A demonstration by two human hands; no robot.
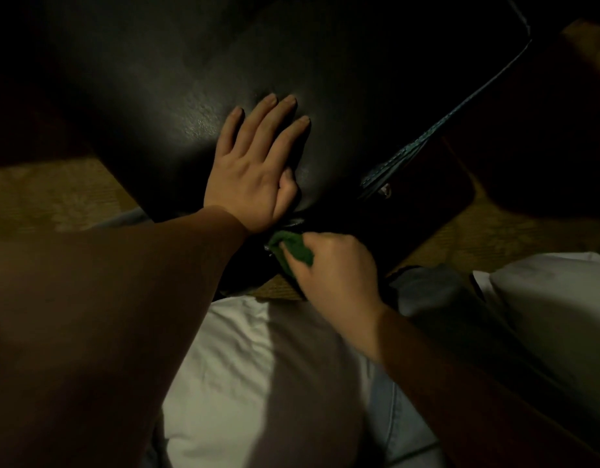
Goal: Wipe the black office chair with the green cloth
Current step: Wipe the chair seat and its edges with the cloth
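The black office chair fills the upper part of the head view, its leather surface faintly lit. My left hand lies flat on it with straight, spread fingers, pressing near the chair's lower edge. Just below that edge my right hand grips a bunched green cloth and holds it against a dark part under the chair. Part of the cloth is hidden inside my fingers.
A stitched blue-grey seam runs along the chair's right side. Yellowish patterned carpet shows at left and right. My white shirt and light jeans fill the bottom. The scene is very dim.
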